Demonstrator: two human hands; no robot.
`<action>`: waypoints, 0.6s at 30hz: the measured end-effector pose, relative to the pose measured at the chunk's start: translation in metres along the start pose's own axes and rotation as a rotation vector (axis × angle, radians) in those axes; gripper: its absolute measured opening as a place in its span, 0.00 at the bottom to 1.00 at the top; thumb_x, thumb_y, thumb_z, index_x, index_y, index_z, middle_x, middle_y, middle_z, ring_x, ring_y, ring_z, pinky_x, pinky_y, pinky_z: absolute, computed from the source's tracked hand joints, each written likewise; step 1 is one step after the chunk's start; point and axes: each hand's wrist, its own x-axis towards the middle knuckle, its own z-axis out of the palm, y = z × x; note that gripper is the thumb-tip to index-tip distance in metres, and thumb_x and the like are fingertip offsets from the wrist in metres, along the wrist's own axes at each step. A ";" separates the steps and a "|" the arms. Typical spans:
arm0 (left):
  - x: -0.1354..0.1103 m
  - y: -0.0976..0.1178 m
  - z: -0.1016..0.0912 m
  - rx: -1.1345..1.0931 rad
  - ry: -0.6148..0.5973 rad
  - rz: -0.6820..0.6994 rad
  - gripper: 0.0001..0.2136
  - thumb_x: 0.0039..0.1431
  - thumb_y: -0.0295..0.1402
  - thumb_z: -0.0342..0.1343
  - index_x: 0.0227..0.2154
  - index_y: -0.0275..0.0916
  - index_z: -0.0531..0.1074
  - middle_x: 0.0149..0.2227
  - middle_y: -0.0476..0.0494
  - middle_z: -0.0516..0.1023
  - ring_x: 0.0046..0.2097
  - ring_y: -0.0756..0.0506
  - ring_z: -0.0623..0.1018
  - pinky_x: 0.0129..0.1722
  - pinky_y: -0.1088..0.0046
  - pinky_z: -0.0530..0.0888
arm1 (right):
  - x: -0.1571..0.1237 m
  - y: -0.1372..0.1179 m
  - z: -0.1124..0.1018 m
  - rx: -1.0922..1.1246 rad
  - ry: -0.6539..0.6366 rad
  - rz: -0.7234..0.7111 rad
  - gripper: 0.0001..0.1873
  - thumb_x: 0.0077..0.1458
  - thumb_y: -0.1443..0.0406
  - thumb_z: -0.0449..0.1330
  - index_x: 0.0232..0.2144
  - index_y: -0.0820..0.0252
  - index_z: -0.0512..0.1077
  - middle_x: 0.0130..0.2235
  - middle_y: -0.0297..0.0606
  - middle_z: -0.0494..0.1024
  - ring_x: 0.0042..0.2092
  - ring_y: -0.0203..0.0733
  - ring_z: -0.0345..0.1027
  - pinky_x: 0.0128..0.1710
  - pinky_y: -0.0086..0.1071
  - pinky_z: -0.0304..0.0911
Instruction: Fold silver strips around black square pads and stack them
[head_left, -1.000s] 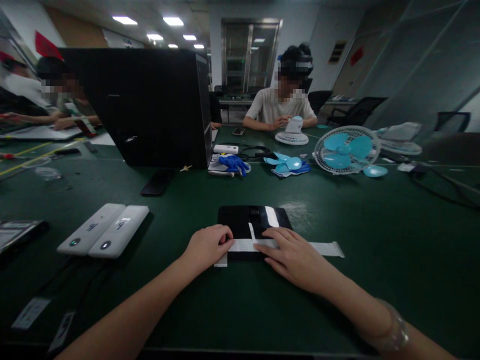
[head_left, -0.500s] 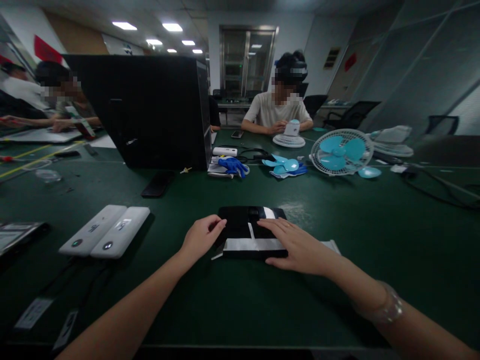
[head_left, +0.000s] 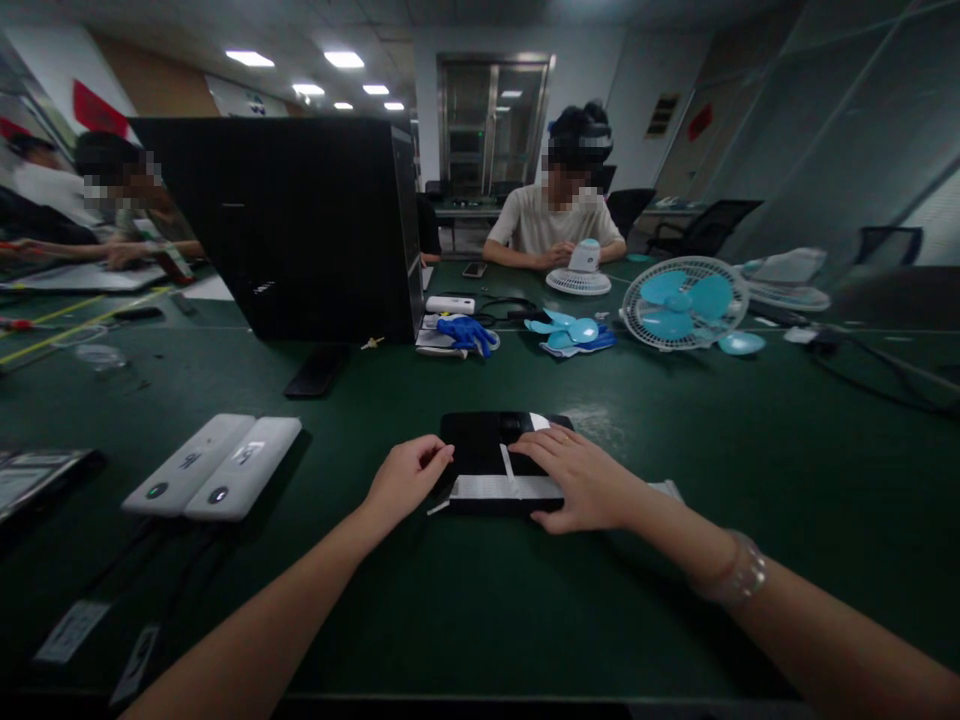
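Note:
A flat black box-like object lies on the table in front of me. A pale strip runs along its near side, and a narrow white strip crosses its top. At its left edge is my left hand, fingers curled and thumb against the forefinger; whatever is between them is hidden. My right hand rests over the right part of the object, fingers stretched across the top and thumb at the near edge. Beyond that hand, a pale end sticks out to the right.
Two white power banks with cables lie to the left, near a dark phone. A large black case stands behind. Blue gloves, fan blades and a fan lie farther back. A co-worker sits opposite.
My right hand and wrist have shifted slightly left and away from me over the black object. My left hand stays at the left edge, with its fingers still curled.

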 end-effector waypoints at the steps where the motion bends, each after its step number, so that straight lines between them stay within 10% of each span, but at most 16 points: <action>1: 0.000 0.000 -0.001 -0.012 0.017 0.002 0.17 0.63 0.46 0.46 0.33 0.39 0.73 0.30 0.48 0.74 0.31 0.47 0.72 0.30 0.73 0.65 | -0.001 0.004 0.000 -0.008 -0.002 0.011 0.44 0.46 0.47 0.60 0.61 0.58 0.59 0.59 0.45 0.63 0.59 0.55 0.55 0.60 0.50 0.49; 18: -0.007 0.007 -0.003 -0.059 -0.076 0.013 0.16 0.63 0.46 0.45 0.36 0.39 0.72 0.28 0.50 0.72 0.29 0.48 0.70 0.28 0.74 0.64 | -0.095 0.167 0.003 -0.157 -0.048 0.674 0.46 0.50 0.40 0.50 0.63 0.63 0.56 0.63 0.49 0.57 0.62 0.57 0.50 0.59 0.47 0.52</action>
